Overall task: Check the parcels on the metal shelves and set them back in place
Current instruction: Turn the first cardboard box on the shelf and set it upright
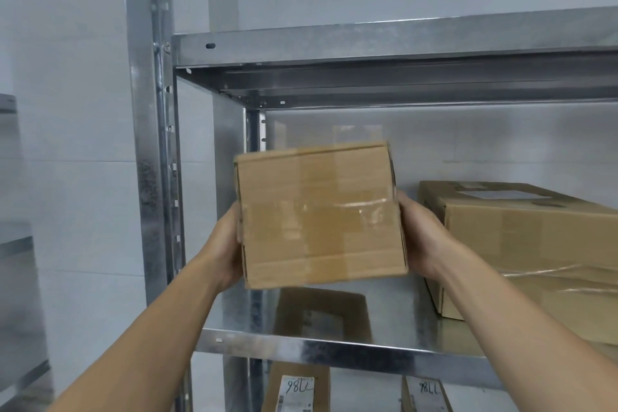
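The metal shelves (301, 348) fill my view, with the upright post (147, 144) on the left and the upper shelf (368, 43) well overhead. A large box (535, 244) sits on the board to the right. I hold the parcel (317, 214) in the air above the bare left part of that board, long side running left to right, slightly tilted. My left hand (224, 244) clamps its left end and my right hand (421, 237) its right end, fingers hidden round the back. The way in, I judge, is forward and down. The gap between post and large box looks wide enough, and the front lip is the edge to clear.
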The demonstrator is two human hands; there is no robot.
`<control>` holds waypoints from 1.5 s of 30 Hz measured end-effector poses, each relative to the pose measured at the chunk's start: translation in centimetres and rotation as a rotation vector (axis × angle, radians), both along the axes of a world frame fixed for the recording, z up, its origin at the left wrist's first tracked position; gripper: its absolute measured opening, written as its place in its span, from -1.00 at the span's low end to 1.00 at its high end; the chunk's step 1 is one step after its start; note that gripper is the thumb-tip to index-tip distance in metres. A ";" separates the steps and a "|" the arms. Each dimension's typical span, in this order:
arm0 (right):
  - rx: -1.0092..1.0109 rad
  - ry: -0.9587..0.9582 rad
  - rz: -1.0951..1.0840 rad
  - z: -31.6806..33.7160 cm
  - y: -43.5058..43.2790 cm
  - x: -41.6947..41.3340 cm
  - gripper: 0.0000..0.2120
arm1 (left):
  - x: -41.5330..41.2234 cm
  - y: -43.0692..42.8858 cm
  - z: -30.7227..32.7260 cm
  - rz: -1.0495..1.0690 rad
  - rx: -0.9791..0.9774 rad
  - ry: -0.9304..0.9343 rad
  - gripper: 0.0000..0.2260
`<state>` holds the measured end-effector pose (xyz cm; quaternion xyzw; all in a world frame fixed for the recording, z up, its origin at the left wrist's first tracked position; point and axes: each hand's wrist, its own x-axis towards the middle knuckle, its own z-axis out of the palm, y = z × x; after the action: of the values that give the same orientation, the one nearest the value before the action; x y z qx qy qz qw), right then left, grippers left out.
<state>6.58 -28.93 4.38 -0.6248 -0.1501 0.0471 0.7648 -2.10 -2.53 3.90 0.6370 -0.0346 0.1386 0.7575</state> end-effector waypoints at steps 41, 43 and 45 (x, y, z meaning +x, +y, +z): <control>0.162 0.165 0.027 0.1 0.3 -3.4 -0.62 | -1.7 0.5 2.2 0.032 -0.053 -0.017 -0.62; 0.181 0.172 0.039 -0.2 0.0 -3.4 -0.68 | -1.8 1.1 2.6 0.113 -0.149 -0.007 -0.59; 0.193 0.197 0.050 -0.6 -0.2 -3.3 -0.67 | -1.6 1.4 2.7 0.154 -0.232 -0.008 -0.65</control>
<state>3.29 -29.15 3.78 -0.5369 -0.0934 0.1127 0.8309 -3.70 -1.14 6.58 0.5456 0.0273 0.2019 0.8129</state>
